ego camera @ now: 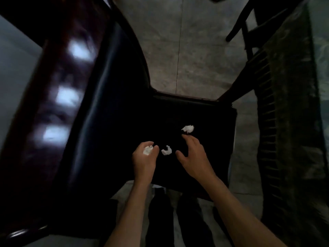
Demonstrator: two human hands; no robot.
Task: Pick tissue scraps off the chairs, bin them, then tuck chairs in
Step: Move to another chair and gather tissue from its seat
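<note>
tissue scraps: three white pieces in view, all at or near the hands over a black chair seat (204, 150).

left hand (145, 155): fingers curled, gripping one crumpled scrap (148, 150) between thumb and fingertips. the scrap shows at the top of the fist.

right hand (193, 154): fingers spread and relaxed, palm down, holding nothing, hovering at the seat surface; contact with the seat cannot be confirmed.

second scrap (167, 151): lying on the seat between the two hands, just beside the left thumb, apart from both hands.

third scrap (188, 128): lying on the seat just beyond the right fingertips, near them; whether they touch cannot be told.

chair seat: dark, glossy, extends beyond both hands to a front edge further out; both forearms reach over its near edge.

left of the left hand: a dark reddish polished wooden surface (58, 97) with bright light reflections, blurred, and a glossy black padded part alongside it.

beyond the seat: grey stone-patterned floor (187, 50) with a thin joint line.

right of the right hand: a dark slatted chair frame (270, 107) standing well apart, detail dim.

below the forearms: the person's dark-clad legs over pale floor.
</note>
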